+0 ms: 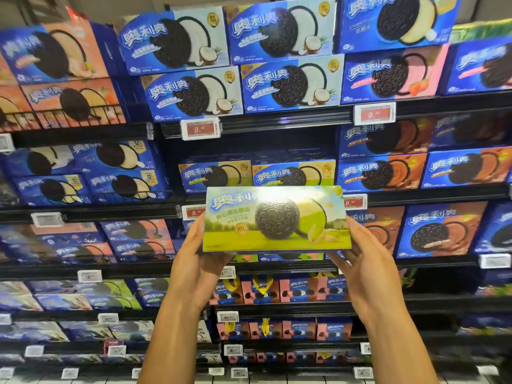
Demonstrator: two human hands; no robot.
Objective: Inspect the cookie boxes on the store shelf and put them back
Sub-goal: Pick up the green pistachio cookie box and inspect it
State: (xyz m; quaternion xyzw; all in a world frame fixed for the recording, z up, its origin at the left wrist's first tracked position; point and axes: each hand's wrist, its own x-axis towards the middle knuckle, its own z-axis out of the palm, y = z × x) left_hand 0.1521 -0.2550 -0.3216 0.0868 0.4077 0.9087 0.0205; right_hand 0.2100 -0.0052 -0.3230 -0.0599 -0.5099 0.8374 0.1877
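A shop, the biscuit aisle of a supermarket; black shelves [277, 121] rise in many tiers, packed with rows of identical blue cookie boxes [291, 84] facing outward; price tags [200, 129] with red panels clip to the shelf edges; smaller pink packs [288, 291] fill lower tiers.

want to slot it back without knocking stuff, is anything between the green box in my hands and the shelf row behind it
Nothing visible stands between them. The green cookie box, held by the left hand and right hand, faces the matching boxes just above its top edge. Those fill the front of that row; dark space shows only above them.
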